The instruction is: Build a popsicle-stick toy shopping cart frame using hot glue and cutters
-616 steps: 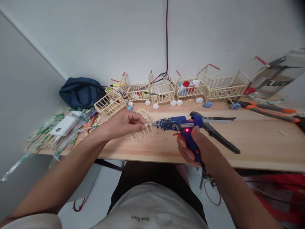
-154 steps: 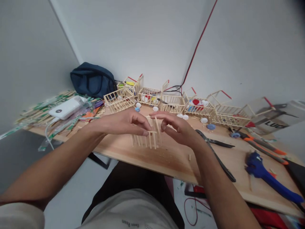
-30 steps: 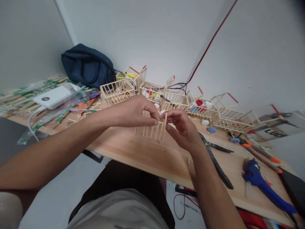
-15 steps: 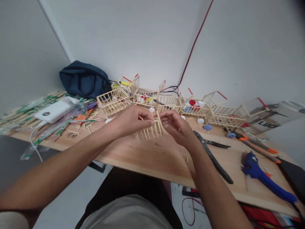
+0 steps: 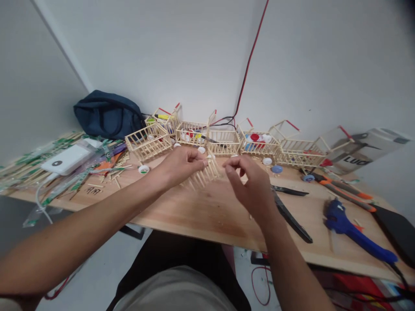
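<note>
My left hand [image 5: 184, 166] pinches the upper edge of a small slatted frame of pale wooden sticks [image 5: 202, 175], like a basket part, held just above the table. Its lower edge is blurred, and the fingers hide part of its top. My right hand [image 5: 248, 181] is apart from the frame, a short gap to its right. Its fingers are loosely curled with thumb and forefinger close together, and nothing shows between them. Behind my hands stands a finished-looking stick basket [image 5: 223, 142], with white bottle caps [image 5: 201, 150] near it.
More stick baskets [image 5: 149, 140] line the wall, some with red handles and caps inside. A blue pouch [image 5: 108, 114], white power bank [image 5: 69, 157] and bundled sticks [image 5: 29, 166] lie left. To the right are black-handled cutters [image 5: 293, 220], orange-handled pliers [image 5: 350, 194] and a blue glue gun [image 5: 356, 235].
My right hand has let go of the stick frame's right end and drawn away to the right. My left hand keeps hold of the frame. The view has shifted slightly.
</note>
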{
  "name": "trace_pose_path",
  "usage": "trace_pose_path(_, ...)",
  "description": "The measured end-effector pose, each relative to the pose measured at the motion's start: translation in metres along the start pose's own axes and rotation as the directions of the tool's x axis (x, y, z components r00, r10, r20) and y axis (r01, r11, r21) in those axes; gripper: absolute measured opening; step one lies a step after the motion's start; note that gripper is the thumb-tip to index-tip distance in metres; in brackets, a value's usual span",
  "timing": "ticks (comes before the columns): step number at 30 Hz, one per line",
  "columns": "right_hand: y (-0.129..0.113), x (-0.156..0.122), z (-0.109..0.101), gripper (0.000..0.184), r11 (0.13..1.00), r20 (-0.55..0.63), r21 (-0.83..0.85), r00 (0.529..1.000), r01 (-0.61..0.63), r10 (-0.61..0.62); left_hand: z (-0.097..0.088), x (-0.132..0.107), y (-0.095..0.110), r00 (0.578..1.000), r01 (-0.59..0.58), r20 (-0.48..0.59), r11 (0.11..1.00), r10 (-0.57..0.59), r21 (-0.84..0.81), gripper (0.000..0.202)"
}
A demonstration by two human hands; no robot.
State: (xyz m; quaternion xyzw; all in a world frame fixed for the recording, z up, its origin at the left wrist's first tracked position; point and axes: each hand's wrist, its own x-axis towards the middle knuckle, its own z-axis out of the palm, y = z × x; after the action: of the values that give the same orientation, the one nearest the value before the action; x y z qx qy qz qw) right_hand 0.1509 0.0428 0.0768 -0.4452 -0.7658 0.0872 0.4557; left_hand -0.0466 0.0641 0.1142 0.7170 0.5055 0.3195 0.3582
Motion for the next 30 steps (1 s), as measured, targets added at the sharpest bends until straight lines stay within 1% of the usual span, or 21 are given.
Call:
trace_pose_path(2,-0.012,-0.013,0.007,0.010,0.999,-0.006,-0.023,1.000,-0.028,0.028,0.005,0.001,-0.001,0.999,0.033,-0.010,0.996,-0.034,-0.088,0.019)
trace_pose_path(5,-0.024,-0.026,0.020,0.016,0.996,-0.018,-0.042,0.996,-0.084,0.084,0.015,0.002,-0.001,0.995,0.067,-0.062,0.980,-0.080,-0.188,0.017)
trace_pose_path(7,-0.027,-0.028,0.025,0.022,0.991,-0.037,-0.039,0.991,-0.132,0.130,0.021,0.001,0.000,0.990,0.076,-0.104,0.975,-0.100,-0.211,0.017)
trace_pose_path(9,-0.026,-0.028,0.025,0.027,0.984,-0.041,-0.025,0.983,-0.179,0.178,0.026,-0.002,0.001,0.985,0.064,-0.145,0.975,-0.097,-0.213,0.017)
trace_pose_path(11,-0.024,-0.027,0.023,0.032,0.974,-0.036,-0.008,0.973,-0.227,0.227,0.030,-0.007,0.003,0.986,0.046,-0.145,0.978,-0.076,-0.203,0.020)
trace_pose_path(14,-0.017,-0.028,0.018,0.036,0.948,-0.019,0.026,0.948,-0.316,0.316,0.035,-0.011,0.004,0.995,0.037,-0.079,0.980,-0.053,-0.198,0.024)
trace_pose_path(17,-0.006,-0.029,0.018,0.035,0.918,-0.007,0.064,0.920,-0.391,0.392,0.042,-0.011,0.004,0.998,0.057,-0.010,0.963,-0.061,-0.265,0.021)
trace_pose_path(19,0.004,-0.029,0.019,0.034,0.903,-0.007,0.094,0.906,-0.420,0.423,0.048,-0.009,0.003,0.996,0.089,0.023,0.954,-0.086,-0.288,0.016)
trace_pose_path(22,0.019,-0.026,0.021,0.034,0.882,0.015,0.143,0.892,-0.449,0.452,0.055,-0.001,0.002,0.991,0.130,0.073,0.951,-0.114,-0.281,0.005)
trace_pose_path(25,0.032,-0.021,0.021,0.036,0.859,0.048,0.154,0.872,-0.488,0.487,0.061,0.009,-0.002,0.982,0.143,0.159,0.948,-0.100,-0.283,0.011)
trace_pose_path(27,0.041,-0.016,0.021,0.036,0.844,0.079,0.141,0.855,-0.518,0.512,0.061,0.014,-0.005,0.974,0.117,0.216,0.961,-0.062,-0.253,0.014)
trace_pose_path(28,0.045,-0.014,0.021,0.037,0.838,0.096,0.132,0.849,-0.529,0.520,0.060,0.015,-0.006,0.973,0.084,0.228,0.973,-0.033,-0.216,0.014)
trace_pose_path(30,0.053,-0.011,0.021,0.038,0.836,0.134,0.118,0.843,-0.536,0.522,0.054,0.017,-0.006,0.972,-0.015,0.231,0.996,0.035,-0.088,0.016)
